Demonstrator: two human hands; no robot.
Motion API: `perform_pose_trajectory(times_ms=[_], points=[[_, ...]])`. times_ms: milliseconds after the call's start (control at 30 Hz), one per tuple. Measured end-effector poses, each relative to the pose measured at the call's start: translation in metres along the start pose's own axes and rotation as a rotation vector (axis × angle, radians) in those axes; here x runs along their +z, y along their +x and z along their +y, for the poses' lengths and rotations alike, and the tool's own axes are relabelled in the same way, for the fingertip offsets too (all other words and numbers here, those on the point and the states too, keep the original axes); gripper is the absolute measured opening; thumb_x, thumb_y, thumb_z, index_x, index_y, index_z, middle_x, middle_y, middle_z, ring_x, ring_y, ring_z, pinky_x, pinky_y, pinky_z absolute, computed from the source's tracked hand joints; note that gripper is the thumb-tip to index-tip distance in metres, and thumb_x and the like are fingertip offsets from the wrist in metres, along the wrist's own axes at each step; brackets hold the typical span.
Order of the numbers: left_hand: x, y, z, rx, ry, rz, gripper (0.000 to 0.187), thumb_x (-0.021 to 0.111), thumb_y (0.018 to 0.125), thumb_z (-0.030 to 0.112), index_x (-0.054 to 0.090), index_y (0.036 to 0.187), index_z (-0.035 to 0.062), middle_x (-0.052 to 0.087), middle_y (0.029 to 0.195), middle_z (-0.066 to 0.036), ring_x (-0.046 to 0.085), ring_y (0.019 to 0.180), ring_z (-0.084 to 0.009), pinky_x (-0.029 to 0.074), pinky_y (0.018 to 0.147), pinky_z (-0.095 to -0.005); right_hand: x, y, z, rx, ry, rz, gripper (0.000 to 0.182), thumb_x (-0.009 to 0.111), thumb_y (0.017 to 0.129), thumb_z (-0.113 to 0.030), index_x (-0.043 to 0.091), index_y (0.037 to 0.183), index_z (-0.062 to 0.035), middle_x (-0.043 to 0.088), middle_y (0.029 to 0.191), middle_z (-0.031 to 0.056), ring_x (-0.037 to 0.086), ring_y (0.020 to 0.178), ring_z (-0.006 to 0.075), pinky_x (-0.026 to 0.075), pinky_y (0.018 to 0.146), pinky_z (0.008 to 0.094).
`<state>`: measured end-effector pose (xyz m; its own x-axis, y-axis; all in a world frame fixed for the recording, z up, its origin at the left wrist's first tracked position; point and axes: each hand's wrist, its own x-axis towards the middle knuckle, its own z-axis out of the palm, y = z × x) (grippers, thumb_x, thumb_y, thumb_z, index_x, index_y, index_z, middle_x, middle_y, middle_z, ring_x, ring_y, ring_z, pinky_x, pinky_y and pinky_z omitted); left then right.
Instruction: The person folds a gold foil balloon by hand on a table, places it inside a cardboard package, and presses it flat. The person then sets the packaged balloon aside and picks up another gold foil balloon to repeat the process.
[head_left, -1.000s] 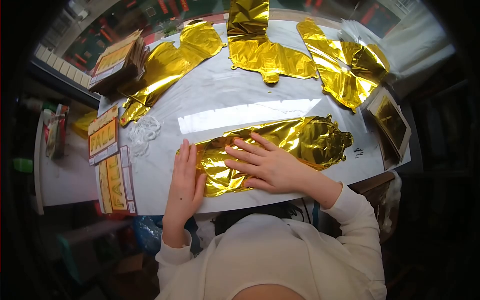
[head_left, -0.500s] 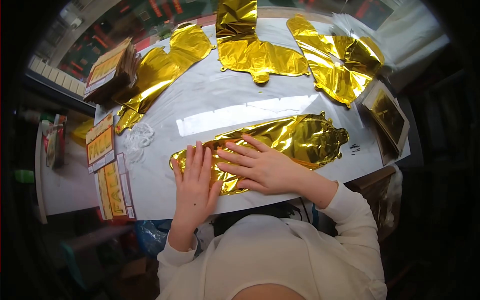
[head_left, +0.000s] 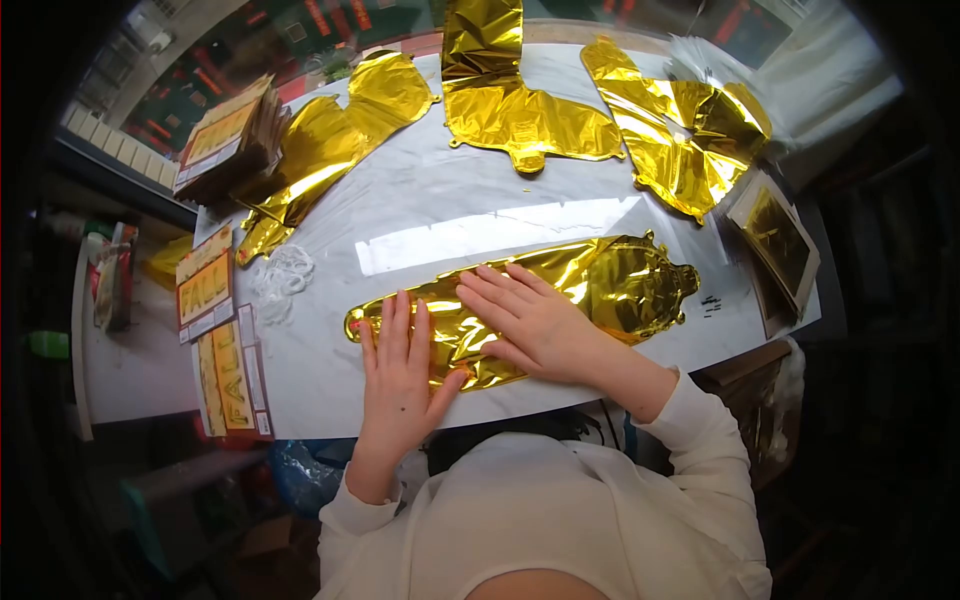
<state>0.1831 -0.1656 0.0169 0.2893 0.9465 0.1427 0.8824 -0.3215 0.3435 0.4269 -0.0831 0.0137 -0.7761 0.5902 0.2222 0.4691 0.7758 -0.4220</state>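
A folded gold foil balloon [head_left: 640,290] lies flat across the front of the table, its narrow end to the left and its wider, tabbed end to the right. My left hand [head_left: 402,365] presses flat on the left part of the foil, fingers stretched forward and thumb out to the side. On the middle of the same balloon rests my right hand [head_left: 540,330], palm down with its fingers extended to the left. Neither hand grips anything. The foil beneath the palms is hidden.
Along the back lie three more gold foil balloons, one left [head_left: 340,130], one centre [head_left: 530,115] and one right [head_left: 690,130]. At left are a stack of cards [head_left: 225,130], printed FALL packages [head_left: 205,285] and white string [head_left: 285,280]. A packet pile [head_left: 775,235] stands right.
My right hand has slid slightly right and its fingers sit closer together. My left hand has its thumb spread wider. The whole view has shifted a little.
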Motion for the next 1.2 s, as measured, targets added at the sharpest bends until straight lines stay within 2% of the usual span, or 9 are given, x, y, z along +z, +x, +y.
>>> perform_pose_trajectory(times_ms=[300,600,700,767,800,867,1100,1200], points=[[-0.001,-0.001,0.001,-0.007,-0.051,0.007,0.09,0.068,0.095,0.041,0.027,0.164,0.0004,0.021,0.17,-0.027,0.02,0.158,-0.0451,0.008,0.125,-0.0651,-0.003,-0.003,0.003,-0.03,0.024,0.003,0.066,0.059,0.104,-0.036,0.04,0.158,-0.0029,0.045,0.162,0.0142,0.039,0.152,0.0308,0.029,0.126,0.0476],[-0.01,0.006,0.008,0.011,0.039,-0.016,0.085,0.066,0.096,0.039,0.03,0.163,0.0017,0.023,0.17,-0.025,0.02,0.158,-0.0442,0.005,0.124,-0.0678,-0.001,-0.004,0.004,-0.038,0.009,0.038,0.063,0.063,0.102,-0.031,0.044,0.156,-0.0045,0.047,0.16,0.0131,0.043,0.15,0.0295,0.032,0.124,0.0475],[-0.015,0.018,0.008,0.047,0.068,-0.021,0.082,0.064,0.096,0.037,0.031,0.163,0.0024,0.026,0.171,-0.021,0.021,0.159,-0.0415,0.004,0.124,-0.0681,-0.002,-0.004,0.004,-0.035,0.017,0.042,0.062,0.064,0.101,-0.03,0.046,0.155,-0.0045,0.047,0.16,0.0131,0.044,0.149,0.0294,0.032,0.123,0.0477],[-0.019,0.027,0.009,0.092,0.005,-0.03,0.079,0.063,0.098,0.036,0.032,0.163,0.0033,0.035,0.168,-0.016,0.025,0.158,-0.038,0.002,0.125,-0.0677,-0.001,-0.004,0.004,-0.04,0.023,0.054,0.061,0.064,0.101,-0.029,0.047,0.155,-0.0046,0.048,0.16,0.0131,0.044,0.149,0.029,0.033,0.123,0.0477],[-0.018,0.03,0.008,0.095,0.003,-0.031,0.079,0.063,0.098,0.036,0.032,0.163,0.0033,0.035,0.168,-0.016,0.025,0.158,-0.038,0.002,0.125,-0.0677,-0.001,-0.004,0.005,-0.045,0.031,0.066,0.06,0.064,0.101,-0.029,0.048,0.154,-0.0047,0.048,0.159,0.0131,0.044,0.149,0.0285,0.033,0.123,0.0476],[-0.014,0.035,0.004,0.129,0.025,-0.037,0.077,0.065,0.097,0.034,0.035,0.161,0.0024,0.043,0.163,-0.014,0.032,0.156,-0.0356,0.005,0.123,-0.071,0.001,-0.003,0.006,-0.058,0.018,0.084,0.061,0.065,0.1,-0.029,0.049,0.152,-0.0039,0.051,0.156,0.0135,0.046,0.147,0.0295,0.034,0.122,0.0481],[-0.006,0.035,0.0,0.1,0.021,-0.035,0.075,0.064,0.099,0.032,0.035,0.162,0.0033,0.046,0.16,-0.013,0.034,0.154,-0.0347,0.006,0.124,-0.0693,0.001,-0.001,0.005,-0.05,0.036,0.131,0.058,0.066,0.099,-0.029,0.053,0.149,-0.0041,0.053,0.152,0.0148,0.049,0.142,0.035,0.037,0.119,0.0502],[-0.003,0.034,-0.001,0.107,0.031,-0.023,0.076,0.065,0.099,0.033,0.034,0.162,0.0034,0.046,0.16,-0.013,0.034,0.154,-0.0348,0.008,0.125,-0.0681,0.003,-0.001,0.003,-0.022,0.007,0.144,0.057,0.065,0.099,-0.031,0.053,0.148,-0.0043,0.054,0.151,0.015,0.049,0.141,0.0346,0.038,0.119,0.05]])
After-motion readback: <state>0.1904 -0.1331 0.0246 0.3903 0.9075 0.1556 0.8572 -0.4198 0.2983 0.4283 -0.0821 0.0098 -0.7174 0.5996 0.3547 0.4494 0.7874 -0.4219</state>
